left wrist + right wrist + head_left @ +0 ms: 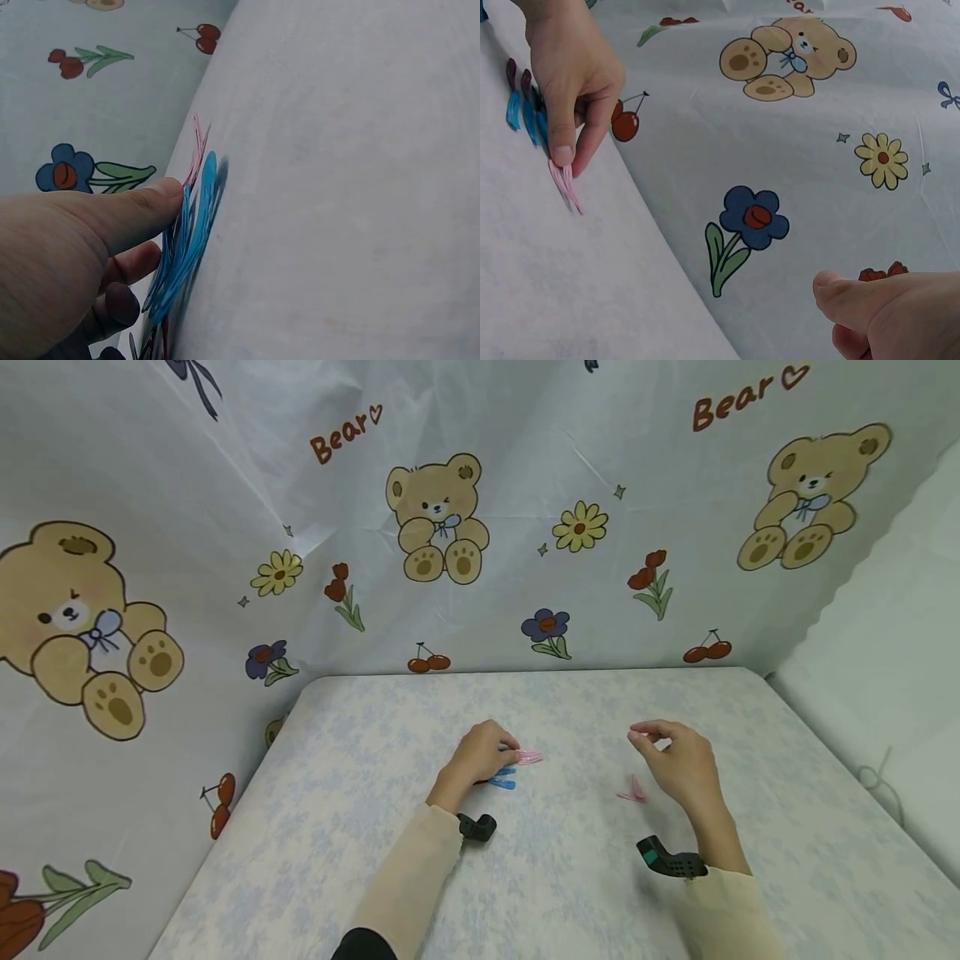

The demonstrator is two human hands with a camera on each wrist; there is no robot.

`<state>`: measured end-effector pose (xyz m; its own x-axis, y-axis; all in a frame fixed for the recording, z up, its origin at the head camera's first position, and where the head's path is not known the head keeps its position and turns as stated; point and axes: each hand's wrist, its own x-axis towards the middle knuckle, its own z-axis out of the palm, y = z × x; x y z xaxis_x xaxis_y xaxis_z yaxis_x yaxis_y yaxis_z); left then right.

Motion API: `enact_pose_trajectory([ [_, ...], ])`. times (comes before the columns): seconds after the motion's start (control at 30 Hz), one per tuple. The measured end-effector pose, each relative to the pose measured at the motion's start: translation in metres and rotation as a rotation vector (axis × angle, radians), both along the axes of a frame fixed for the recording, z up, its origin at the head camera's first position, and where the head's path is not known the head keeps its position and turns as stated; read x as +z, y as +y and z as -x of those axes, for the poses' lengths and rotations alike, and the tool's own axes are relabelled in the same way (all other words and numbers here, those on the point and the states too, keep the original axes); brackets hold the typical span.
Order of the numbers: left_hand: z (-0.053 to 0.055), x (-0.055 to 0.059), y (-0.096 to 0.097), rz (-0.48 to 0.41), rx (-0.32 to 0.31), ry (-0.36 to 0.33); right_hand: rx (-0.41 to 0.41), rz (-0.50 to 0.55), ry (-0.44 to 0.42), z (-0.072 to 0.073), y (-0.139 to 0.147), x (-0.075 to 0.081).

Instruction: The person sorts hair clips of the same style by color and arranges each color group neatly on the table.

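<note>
My left hand (477, 754) pinches slim pink hair clips (529, 757) between thumb and fingers, low over the table left of centre. Their pink ends stick out past the fingertips. Blue hair clips (504, 779) lie under and beside that hand; in the left wrist view the blue clips (187, 247) look long and looped. Dark red clips (526, 79) lie end to end with the blue ones. On the right, my right hand (681, 766) is raised over the table, its thumb and index finger bent toward each other, with nothing visible between them. A V-shaped pink clip (634, 791) lies below it.
A pale blue-and-white patterned cloth covers the table (570, 877). Behind and to the left hangs a curtain (510, 410) printed with bears and flowers, meeting the table's back edge. A white surface (885, 652) rises on the right, with a thin cord (885, 785) beside the table.
</note>
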<state>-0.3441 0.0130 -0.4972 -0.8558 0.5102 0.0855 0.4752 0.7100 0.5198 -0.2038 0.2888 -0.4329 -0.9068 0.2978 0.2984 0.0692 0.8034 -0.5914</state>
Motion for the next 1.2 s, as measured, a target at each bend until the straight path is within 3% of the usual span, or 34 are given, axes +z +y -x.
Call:
enact_pose_trajectory([
  [0.23, -0.001, 0.0, 0.0, -0.003, 0.006, -0.001, -0.033, 0.012, -0.051, -0.011, 0.011, -0.01],
  [0.8, -0.001, -0.001, -0.001, 0.001, 0.014, 0.001, -0.063, 0.021, -0.076, -0.028, 0.026, -0.036],
  [1.2, -0.001, -0.001, -0.001, -0.016, 0.022, -0.006, -0.067, 0.057, -0.131, -0.026, 0.03, -0.055],
])
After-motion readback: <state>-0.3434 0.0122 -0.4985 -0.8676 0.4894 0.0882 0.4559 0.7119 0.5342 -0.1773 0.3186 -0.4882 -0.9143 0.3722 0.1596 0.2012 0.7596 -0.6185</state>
